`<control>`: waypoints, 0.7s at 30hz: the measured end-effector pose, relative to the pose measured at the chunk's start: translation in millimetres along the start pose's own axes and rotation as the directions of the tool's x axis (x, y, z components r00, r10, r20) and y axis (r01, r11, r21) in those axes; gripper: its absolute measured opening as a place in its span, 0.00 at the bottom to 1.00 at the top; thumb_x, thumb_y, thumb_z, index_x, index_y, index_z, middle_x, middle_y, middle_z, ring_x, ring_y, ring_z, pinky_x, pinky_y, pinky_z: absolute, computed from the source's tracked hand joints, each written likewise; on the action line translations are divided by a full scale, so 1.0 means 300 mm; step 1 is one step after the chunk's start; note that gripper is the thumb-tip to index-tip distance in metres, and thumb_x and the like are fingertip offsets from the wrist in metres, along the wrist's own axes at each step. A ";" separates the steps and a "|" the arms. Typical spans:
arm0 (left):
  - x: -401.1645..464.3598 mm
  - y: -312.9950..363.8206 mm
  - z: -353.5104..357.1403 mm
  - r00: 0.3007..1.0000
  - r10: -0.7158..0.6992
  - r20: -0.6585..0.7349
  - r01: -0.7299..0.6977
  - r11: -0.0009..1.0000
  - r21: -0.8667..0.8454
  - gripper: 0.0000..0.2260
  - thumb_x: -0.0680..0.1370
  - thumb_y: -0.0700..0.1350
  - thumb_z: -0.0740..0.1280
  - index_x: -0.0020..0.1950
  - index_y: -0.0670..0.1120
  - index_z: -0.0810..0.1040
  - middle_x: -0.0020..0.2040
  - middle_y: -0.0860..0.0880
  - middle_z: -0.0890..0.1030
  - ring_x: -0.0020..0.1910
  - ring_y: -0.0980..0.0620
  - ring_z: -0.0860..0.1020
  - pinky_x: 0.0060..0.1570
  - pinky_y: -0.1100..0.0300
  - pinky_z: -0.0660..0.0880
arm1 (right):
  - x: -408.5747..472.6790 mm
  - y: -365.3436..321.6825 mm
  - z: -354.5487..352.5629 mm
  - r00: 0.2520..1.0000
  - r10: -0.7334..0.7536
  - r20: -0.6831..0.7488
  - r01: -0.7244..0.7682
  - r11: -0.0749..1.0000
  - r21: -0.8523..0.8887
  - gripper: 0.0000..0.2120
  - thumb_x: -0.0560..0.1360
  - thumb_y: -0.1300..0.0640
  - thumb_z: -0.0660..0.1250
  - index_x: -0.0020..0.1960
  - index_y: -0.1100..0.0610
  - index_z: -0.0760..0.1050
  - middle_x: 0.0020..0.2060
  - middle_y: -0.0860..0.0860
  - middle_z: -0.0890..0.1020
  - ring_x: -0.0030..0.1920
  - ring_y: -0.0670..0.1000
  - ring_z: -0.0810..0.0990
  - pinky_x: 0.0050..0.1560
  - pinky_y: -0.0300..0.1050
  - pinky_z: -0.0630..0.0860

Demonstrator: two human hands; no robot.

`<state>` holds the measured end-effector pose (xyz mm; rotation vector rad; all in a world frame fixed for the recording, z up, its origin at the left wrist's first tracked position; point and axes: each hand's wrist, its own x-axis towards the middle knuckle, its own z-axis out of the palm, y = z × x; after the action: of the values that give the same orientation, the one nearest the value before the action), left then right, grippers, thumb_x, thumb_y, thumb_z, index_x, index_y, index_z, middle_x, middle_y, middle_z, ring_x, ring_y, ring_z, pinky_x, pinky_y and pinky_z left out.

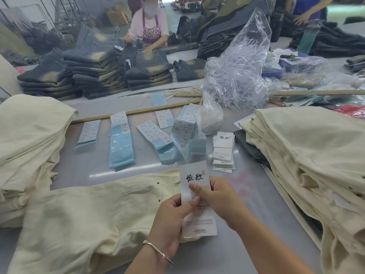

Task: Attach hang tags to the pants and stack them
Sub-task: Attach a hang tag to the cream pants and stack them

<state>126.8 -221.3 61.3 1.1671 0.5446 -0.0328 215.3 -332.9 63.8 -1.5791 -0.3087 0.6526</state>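
Note:
A white hang tag (pixel 194 175) with black brush lettering stands upright in front of me, over the waist end of a cream pair of pants (pixel 94 214) lying flat on the grey table (pixel 246 254). My left hand (pixel 170 228) grips the tag's left edge between thumb and fingers. My right hand (pixel 215 198) pinches the tag near its middle from the right. A small pile of the same hang tags (pixel 224 151) lies just beyond. Cream pants are stacked at the left (pixel 29 145) and at the right (pixel 306 151).
Blue-backed sticker sheets (pixel 121 143) and label strips lie across the table's middle. A clear bag of white plastic tag fasteners (pixel 237 70) stands behind them, beside a long wooden ruler (pixel 138 111). Folded dark jeans (pixel 94 72) are piled at the back, where another person works.

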 end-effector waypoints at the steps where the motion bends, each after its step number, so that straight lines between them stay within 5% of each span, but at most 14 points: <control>1: 0.010 0.003 -0.002 1.000 -0.022 0.006 0.023 1.000 -0.016 0.12 0.68 0.42 0.74 0.51 0.41 0.85 0.50 0.38 0.84 0.47 0.41 0.83 0.41 0.48 0.81 | 0.003 0.001 0.002 1.000 -0.001 -0.003 0.001 0.999 -0.049 0.07 0.77 0.56 0.69 0.43 0.58 0.82 0.35 0.50 0.85 0.36 0.47 0.82 0.37 0.41 0.78; 3: 0.028 0.012 -0.012 0.999 -0.030 0.018 0.030 0.999 -0.039 0.12 0.67 0.41 0.74 0.49 0.39 0.85 0.50 0.36 0.84 0.45 0.43 0.83 0.39 0.53 0.81 | 0.015 -0.002 -0.011 0.999 0.007 0.034 -0.005 0.998 -0.066 0.12 0.78 0.54 0.67 0.42 0.62 0.81 0.35 0.53 0.84 0.35 0.49 0.80 0.38 0.42 0.76; 9: 0.089 0.036 -0.028 0.988 0.032 0.150 -0.019 0.996 -0.089 0.15 0.67 0.40 0.76 0.52 0.38 0.84 0.49 0.35 0.83 0.44 0.43 0.83 0.41 0.56 0.79 | 0.059 0.000 -0.041 0.979 0.032 0.203 -0.095 0.947 0.307 0.12 0.76 0.55 0.67 0.37 0.55 0.84 0.29 0.49 0.81 0.26 0.44 0.77 0.26 0.33 0.70; 13: 0.137 0.061 -0.060 0.980 0.060 0.191 -0.071 0.996 0.052 0.16 0.69 0.43 0.74 0.56 0.42 0.83 0.54 0.37 0.83 0.52 0.42 0.83 0.50 0.54 0.79 | 0.131 0.009 -0.073 0.958 0.073 0.276 -0.117 0.982 0.148 0.18 0.72 0.48 0.68 0.46 0.64 0.81 0.39 0.58 0.81 0.38 0.54 0.80 0.38 0.41 0.76; 16: 0.185 0.067 -0.061 0.983 0.065 0.172 -0.081 0.993 0.088 0.15 0.71 0.44 0.73 0.57 0.43 0.83 0.54 0.36 0.83 0.53 0.40 0.82 0.51 0.52 0.79 | 0.226 -0.001 -0.114 0.905 0.172 0.390 -0.158 0.985 -0.066 0.18 0.73 0.43 0.66 0.41 0.59 0.77 0.33 0.56 0.75 0.31 0.52 0.71 0.30 0.38 0.67; 18: 0.214 0.066 -0.064 0.995 0.058 0.085 -0.063 0.997 0.055 0.13 0.70 0.42 0.73 0.53 0.40 0.84 0.51 0.34 0.83 0.46 0.41 0.83 0.42 0.52 0.79 | 0.331 -0.031 -0.154 0.949 0.132 0.287 -0.079 0.979 -0.188 0.20 0.75 0.40 0.65 0.39 0.57 0.77 0.29 0.53 0.76 0.28 0.49 0.70 0.27 0.38 0.67; 20: 0.245 0.061 -0.083 0.999 0.024 -0.036 -0.023 0.999 0.032 0.09 0.68 0.40 0.75 0.47 0.40 0.85 0.46 0.34 0.83 0.39 0.41 0.83 0.35 0.54 0.79 | 0.492 -0.059 -0.223 0.995 0.004 -0.099 -0.030 0.965 -0.260 0.19 0.76 0.43 0.66 0.41 0.59 0.78 0.29 0.52 0.78 0.28 0.49 0.72 0.30 0.43 0.71; 21: 0.258 0.058 -0.093 0.998 0.014 -0.060 -0.012 0.999 0.040 0.08 0.68 0.41 0.75 0.46 0.40 0.85 0.45 0.35 0.84 0.37 0.42 0.83 0.34 0.55 0.78 | 0.577 -0.077 -0.262 0.946 -0.090 -0.311 -0.004 0.957 -0.289 0.16 0.77 0.47 0.68 0.43 0.61 0.78 0.32 0.52 0.79 0.30 0.50 0.73 0.33 0.46 0.74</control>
<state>188.6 -170.2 35.9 1.2133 0.5920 0.0029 402.9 -297.7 47.9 -1.9197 -0.1982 0.3145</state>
